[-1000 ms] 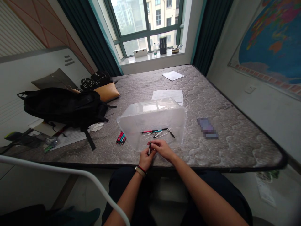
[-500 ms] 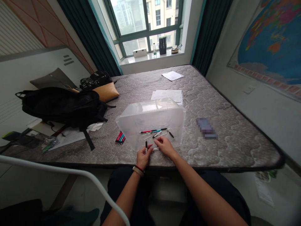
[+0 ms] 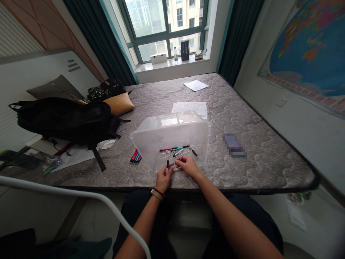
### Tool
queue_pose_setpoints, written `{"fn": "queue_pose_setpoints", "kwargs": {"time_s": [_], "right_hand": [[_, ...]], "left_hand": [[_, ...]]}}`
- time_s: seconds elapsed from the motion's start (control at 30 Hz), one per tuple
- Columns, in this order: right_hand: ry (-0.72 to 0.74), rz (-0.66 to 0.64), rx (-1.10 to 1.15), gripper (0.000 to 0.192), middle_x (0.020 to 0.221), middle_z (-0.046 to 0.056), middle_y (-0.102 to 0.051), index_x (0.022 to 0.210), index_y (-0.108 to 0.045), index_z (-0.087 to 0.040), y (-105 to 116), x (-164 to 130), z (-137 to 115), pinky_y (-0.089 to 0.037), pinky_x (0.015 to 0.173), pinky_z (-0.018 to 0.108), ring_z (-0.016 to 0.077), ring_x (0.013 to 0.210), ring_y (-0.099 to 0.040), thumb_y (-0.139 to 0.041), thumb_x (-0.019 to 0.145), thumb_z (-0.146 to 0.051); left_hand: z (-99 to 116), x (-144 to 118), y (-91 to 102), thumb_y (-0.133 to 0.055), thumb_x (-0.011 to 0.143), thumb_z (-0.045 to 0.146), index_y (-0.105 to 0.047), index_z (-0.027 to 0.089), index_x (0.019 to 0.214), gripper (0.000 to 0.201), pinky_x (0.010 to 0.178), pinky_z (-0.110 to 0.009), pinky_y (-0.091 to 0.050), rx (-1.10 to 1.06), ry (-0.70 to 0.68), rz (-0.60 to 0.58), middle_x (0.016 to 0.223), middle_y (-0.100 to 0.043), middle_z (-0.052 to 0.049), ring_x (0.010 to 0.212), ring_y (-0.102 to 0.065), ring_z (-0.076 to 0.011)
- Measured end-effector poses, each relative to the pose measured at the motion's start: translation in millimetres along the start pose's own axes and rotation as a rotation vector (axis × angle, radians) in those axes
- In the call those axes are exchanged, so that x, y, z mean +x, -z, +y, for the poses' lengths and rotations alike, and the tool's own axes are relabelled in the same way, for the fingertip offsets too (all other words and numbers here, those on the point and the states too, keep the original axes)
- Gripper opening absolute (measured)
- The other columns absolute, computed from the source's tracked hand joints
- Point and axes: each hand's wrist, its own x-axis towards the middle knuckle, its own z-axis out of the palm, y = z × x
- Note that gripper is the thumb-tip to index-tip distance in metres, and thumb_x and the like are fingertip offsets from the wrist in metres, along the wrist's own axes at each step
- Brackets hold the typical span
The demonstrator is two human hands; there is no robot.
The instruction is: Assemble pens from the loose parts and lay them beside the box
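My left hand is closed around a pen with a black grip and a white lower part, its tip pointing up. Close beside it, my right hand has thumb and fingers pinched together; whatever lies between them is too small to make out. Both hands are at the open side of a clear plastic bin tipped on its side. Inside the bin lie a red pen, a black pen cap and several other pen parts. Small whitish pieces lie below my fingers.
Left of the bin is a bundle of red and teal pens. A black backpack and a tan pouch lie farther left. Papers lie behind the bin, a blurred phone-like object to the right. A white tube crosses the lower left.
My right hand has moved slightly closer to the left hand and the pen. The whole view has shifted a little; the bin and the pens in it stay as they were.
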Motion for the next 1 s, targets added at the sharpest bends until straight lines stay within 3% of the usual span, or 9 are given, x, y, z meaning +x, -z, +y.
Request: {"fn": "queue_pose_setpoints", "kwargs": {"time_s": [0.17,0.4,0.67,1.0], "right_hand": [[0.112,-0.047,0.058,0.035,0.084,0.006,-0.071,0.091,-0.07,-0.015,4.9,-1.2,-13.8,-0.054,0.064,0.027,0.0194,0.08,-0.067,-0.072,0.072,-0.045],[0.164,-0.101,-0.013,0.03,0.083,0.004,-0.069,0.091,-0.069,-0.016,3.9,-1.8,-9.1,-0.056,0.067,0.032,0.0184,0.073,-0.065,-0.069,0.076,-0.042],[0.29,-0.088,-0.381,0.022,0.086,0.006,-0.071,0.091,-0.072,-0.016,15.3,-1.9,-16.9,-0.05,0.072,0.029,0.0178,0.076,-0.064,-0.062,0.082,-0.033],[0.303,-0.129,-0.468,0.018,0.088,0.005,-0.071,0.09,-0.071,-0.016,20.5,-4.7,-20.4,-0.048,0.071,0.027,0.0159,0.074,-0.063,-0.061,0.084,-0.029]], "left_hand": [[7.6,-4.2,-2.6,-0.044,0.094,0.05,-0.068,0.015,0.111,0.045,0.079,-0.028,-0.043,0.08,-0.065,-0.074,0.076,-0.065,-0.002,0.078,-0.06,-0.0171],[7.4,-4.5,-2.6,-0.041,0.096,0.047,-0.068,0.015,0.105,0.043,0.074,-0.027,-0.042,0.144,-0.091,-0.135,0.071,-0.063,-0.001,0.072,-0.058,-0.0154],[7.9,-4.9,-3.4,-0.04,0.095,0.049,-0.069,0.016,0.104,0.045,0.072,-0.026,-0.043,0.184,-0.083,-0.144,0.07,-0.064,0.0,0.07,-0.058,-0.0158],[7.1,-5.6,-3.8,-0.042,0.095,0.047,-0.069,0.016,0.105,0.043,0.071,-0.026,-0.043,0.186,-0.089,-0.15,0.068,-0.063,0.0,0.068,-0.058,-0.0152]]}}
